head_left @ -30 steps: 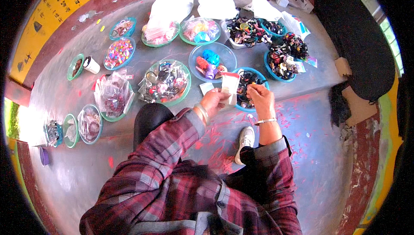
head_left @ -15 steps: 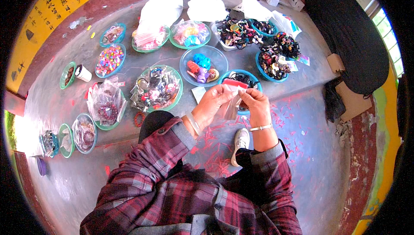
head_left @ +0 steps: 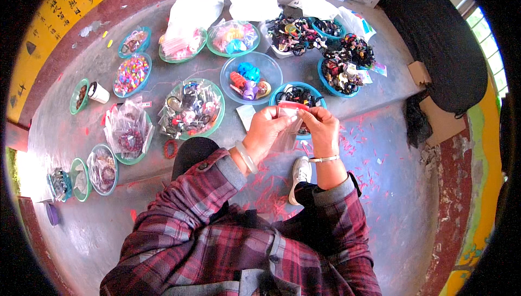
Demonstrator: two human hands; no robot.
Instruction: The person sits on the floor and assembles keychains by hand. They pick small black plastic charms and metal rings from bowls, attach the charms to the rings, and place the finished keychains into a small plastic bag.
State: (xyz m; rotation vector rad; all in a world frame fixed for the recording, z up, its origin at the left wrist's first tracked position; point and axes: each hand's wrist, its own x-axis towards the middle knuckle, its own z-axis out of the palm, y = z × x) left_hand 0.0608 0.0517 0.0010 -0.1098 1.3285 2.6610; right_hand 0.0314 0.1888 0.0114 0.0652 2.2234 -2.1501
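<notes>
A small clear plastic bag [head_left: 287, 140] with a red strip along its top hangs between my hands. My left hand [head_left: 264, 134] pinches its upper edge on one side, thumb pointing inward. On the other side my right hand [head_left: 324, 131] grips the red edge between thumb and fingers. Whether anything is inside the bag I cannot tell. Just beyond my fingers, partly covered by them, is a blue basin [head_left: 275, 96] of black hair ties [head_left: 299, 94]. A white card [head_left: 246, 115] lies on the ledge beside my left hand.
Bowls of packaged accessories [head_left: 191, 108], colourful beads [head_left: 132, 74], hair claws [head_left: 249, 84] and dark hair ties [head_left: 341, 75] crowd the raised ledge. White sacks [head_left: 195, 9] lie behind them. Red scraps [head_left: 266, 190] litter the lower floor around my shoe [head_left: 300, 179]. A long black bundle [head_left: 434, 41] leans at the right.
The bag's red strip has tilted and sits slightly lower, with both hands still pinching it. The whole view has shifted a little, moving the bowls left and up.
</notes>
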